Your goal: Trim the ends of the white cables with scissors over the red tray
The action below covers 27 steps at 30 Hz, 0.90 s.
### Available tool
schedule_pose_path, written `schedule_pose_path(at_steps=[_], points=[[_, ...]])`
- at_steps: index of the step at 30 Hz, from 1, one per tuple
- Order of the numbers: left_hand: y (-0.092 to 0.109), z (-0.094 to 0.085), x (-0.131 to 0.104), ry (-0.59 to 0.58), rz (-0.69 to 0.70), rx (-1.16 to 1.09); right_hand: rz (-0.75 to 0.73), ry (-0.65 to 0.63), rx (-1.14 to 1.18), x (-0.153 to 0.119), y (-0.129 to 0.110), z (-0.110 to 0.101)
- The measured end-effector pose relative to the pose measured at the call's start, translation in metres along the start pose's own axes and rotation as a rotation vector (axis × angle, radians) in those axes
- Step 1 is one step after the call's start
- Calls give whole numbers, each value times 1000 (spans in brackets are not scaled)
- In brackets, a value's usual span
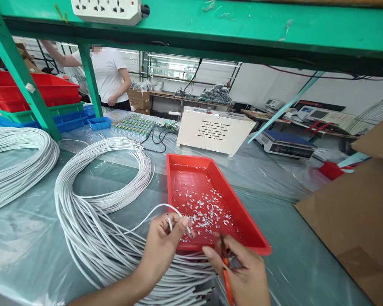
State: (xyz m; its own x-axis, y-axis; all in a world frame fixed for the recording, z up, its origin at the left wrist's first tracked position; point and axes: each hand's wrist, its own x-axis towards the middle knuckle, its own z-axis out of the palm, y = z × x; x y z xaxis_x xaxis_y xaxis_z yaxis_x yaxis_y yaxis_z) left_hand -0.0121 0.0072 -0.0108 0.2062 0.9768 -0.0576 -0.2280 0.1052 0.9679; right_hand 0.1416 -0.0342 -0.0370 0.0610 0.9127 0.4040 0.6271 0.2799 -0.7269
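My left hand (162, 244) pinches a white cable (158, 206) between thumb and fingers, its end pointing down over the near part of a red tray (242, 212). In my right hand (247, 272) is a pair of orange-handled pliers (226, 276); their jaws are dark, and I cannot tell if they are a cutter. The jaws are apart from the cable end. Small white and silvery scraps (207, 212) lie scattered in the tray. Beneath and left of my hands spreads a coil of white cables (83, 225), with many cut ends near the bottom edge.
Another cable coil (47, 148) lies at left, before stacked bins (60, 91). Behind the tray stands a cream metal box (210, 131). Cardboard (347, 221) rises at right. A green shelf beam (242, 25) crosses overhead. A person in a white shirt (107, 68) stands beyond the bench.
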Motion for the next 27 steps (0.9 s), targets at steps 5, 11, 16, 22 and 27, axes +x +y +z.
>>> schedule_pose_path(at_steps=[5, 11, 16, 22, 27], points=[[5, -2, 3, 80, 107, 148, -103, -203, -140, 10, 2, 1], [0, -3, 5, 115, 147, 177, -44, -412, -144, 11, -5, 1], [-12, 2, 0, 130, 161, 236, 74, -224, 110, 7, -6, -1], [-16, 7, -4, 84, 177, 315, -9, -54, 112, 7, -4, 0], [-18, 9, -3, 67, 196, 356, -128, 24, 43, 5, -2, 0]])
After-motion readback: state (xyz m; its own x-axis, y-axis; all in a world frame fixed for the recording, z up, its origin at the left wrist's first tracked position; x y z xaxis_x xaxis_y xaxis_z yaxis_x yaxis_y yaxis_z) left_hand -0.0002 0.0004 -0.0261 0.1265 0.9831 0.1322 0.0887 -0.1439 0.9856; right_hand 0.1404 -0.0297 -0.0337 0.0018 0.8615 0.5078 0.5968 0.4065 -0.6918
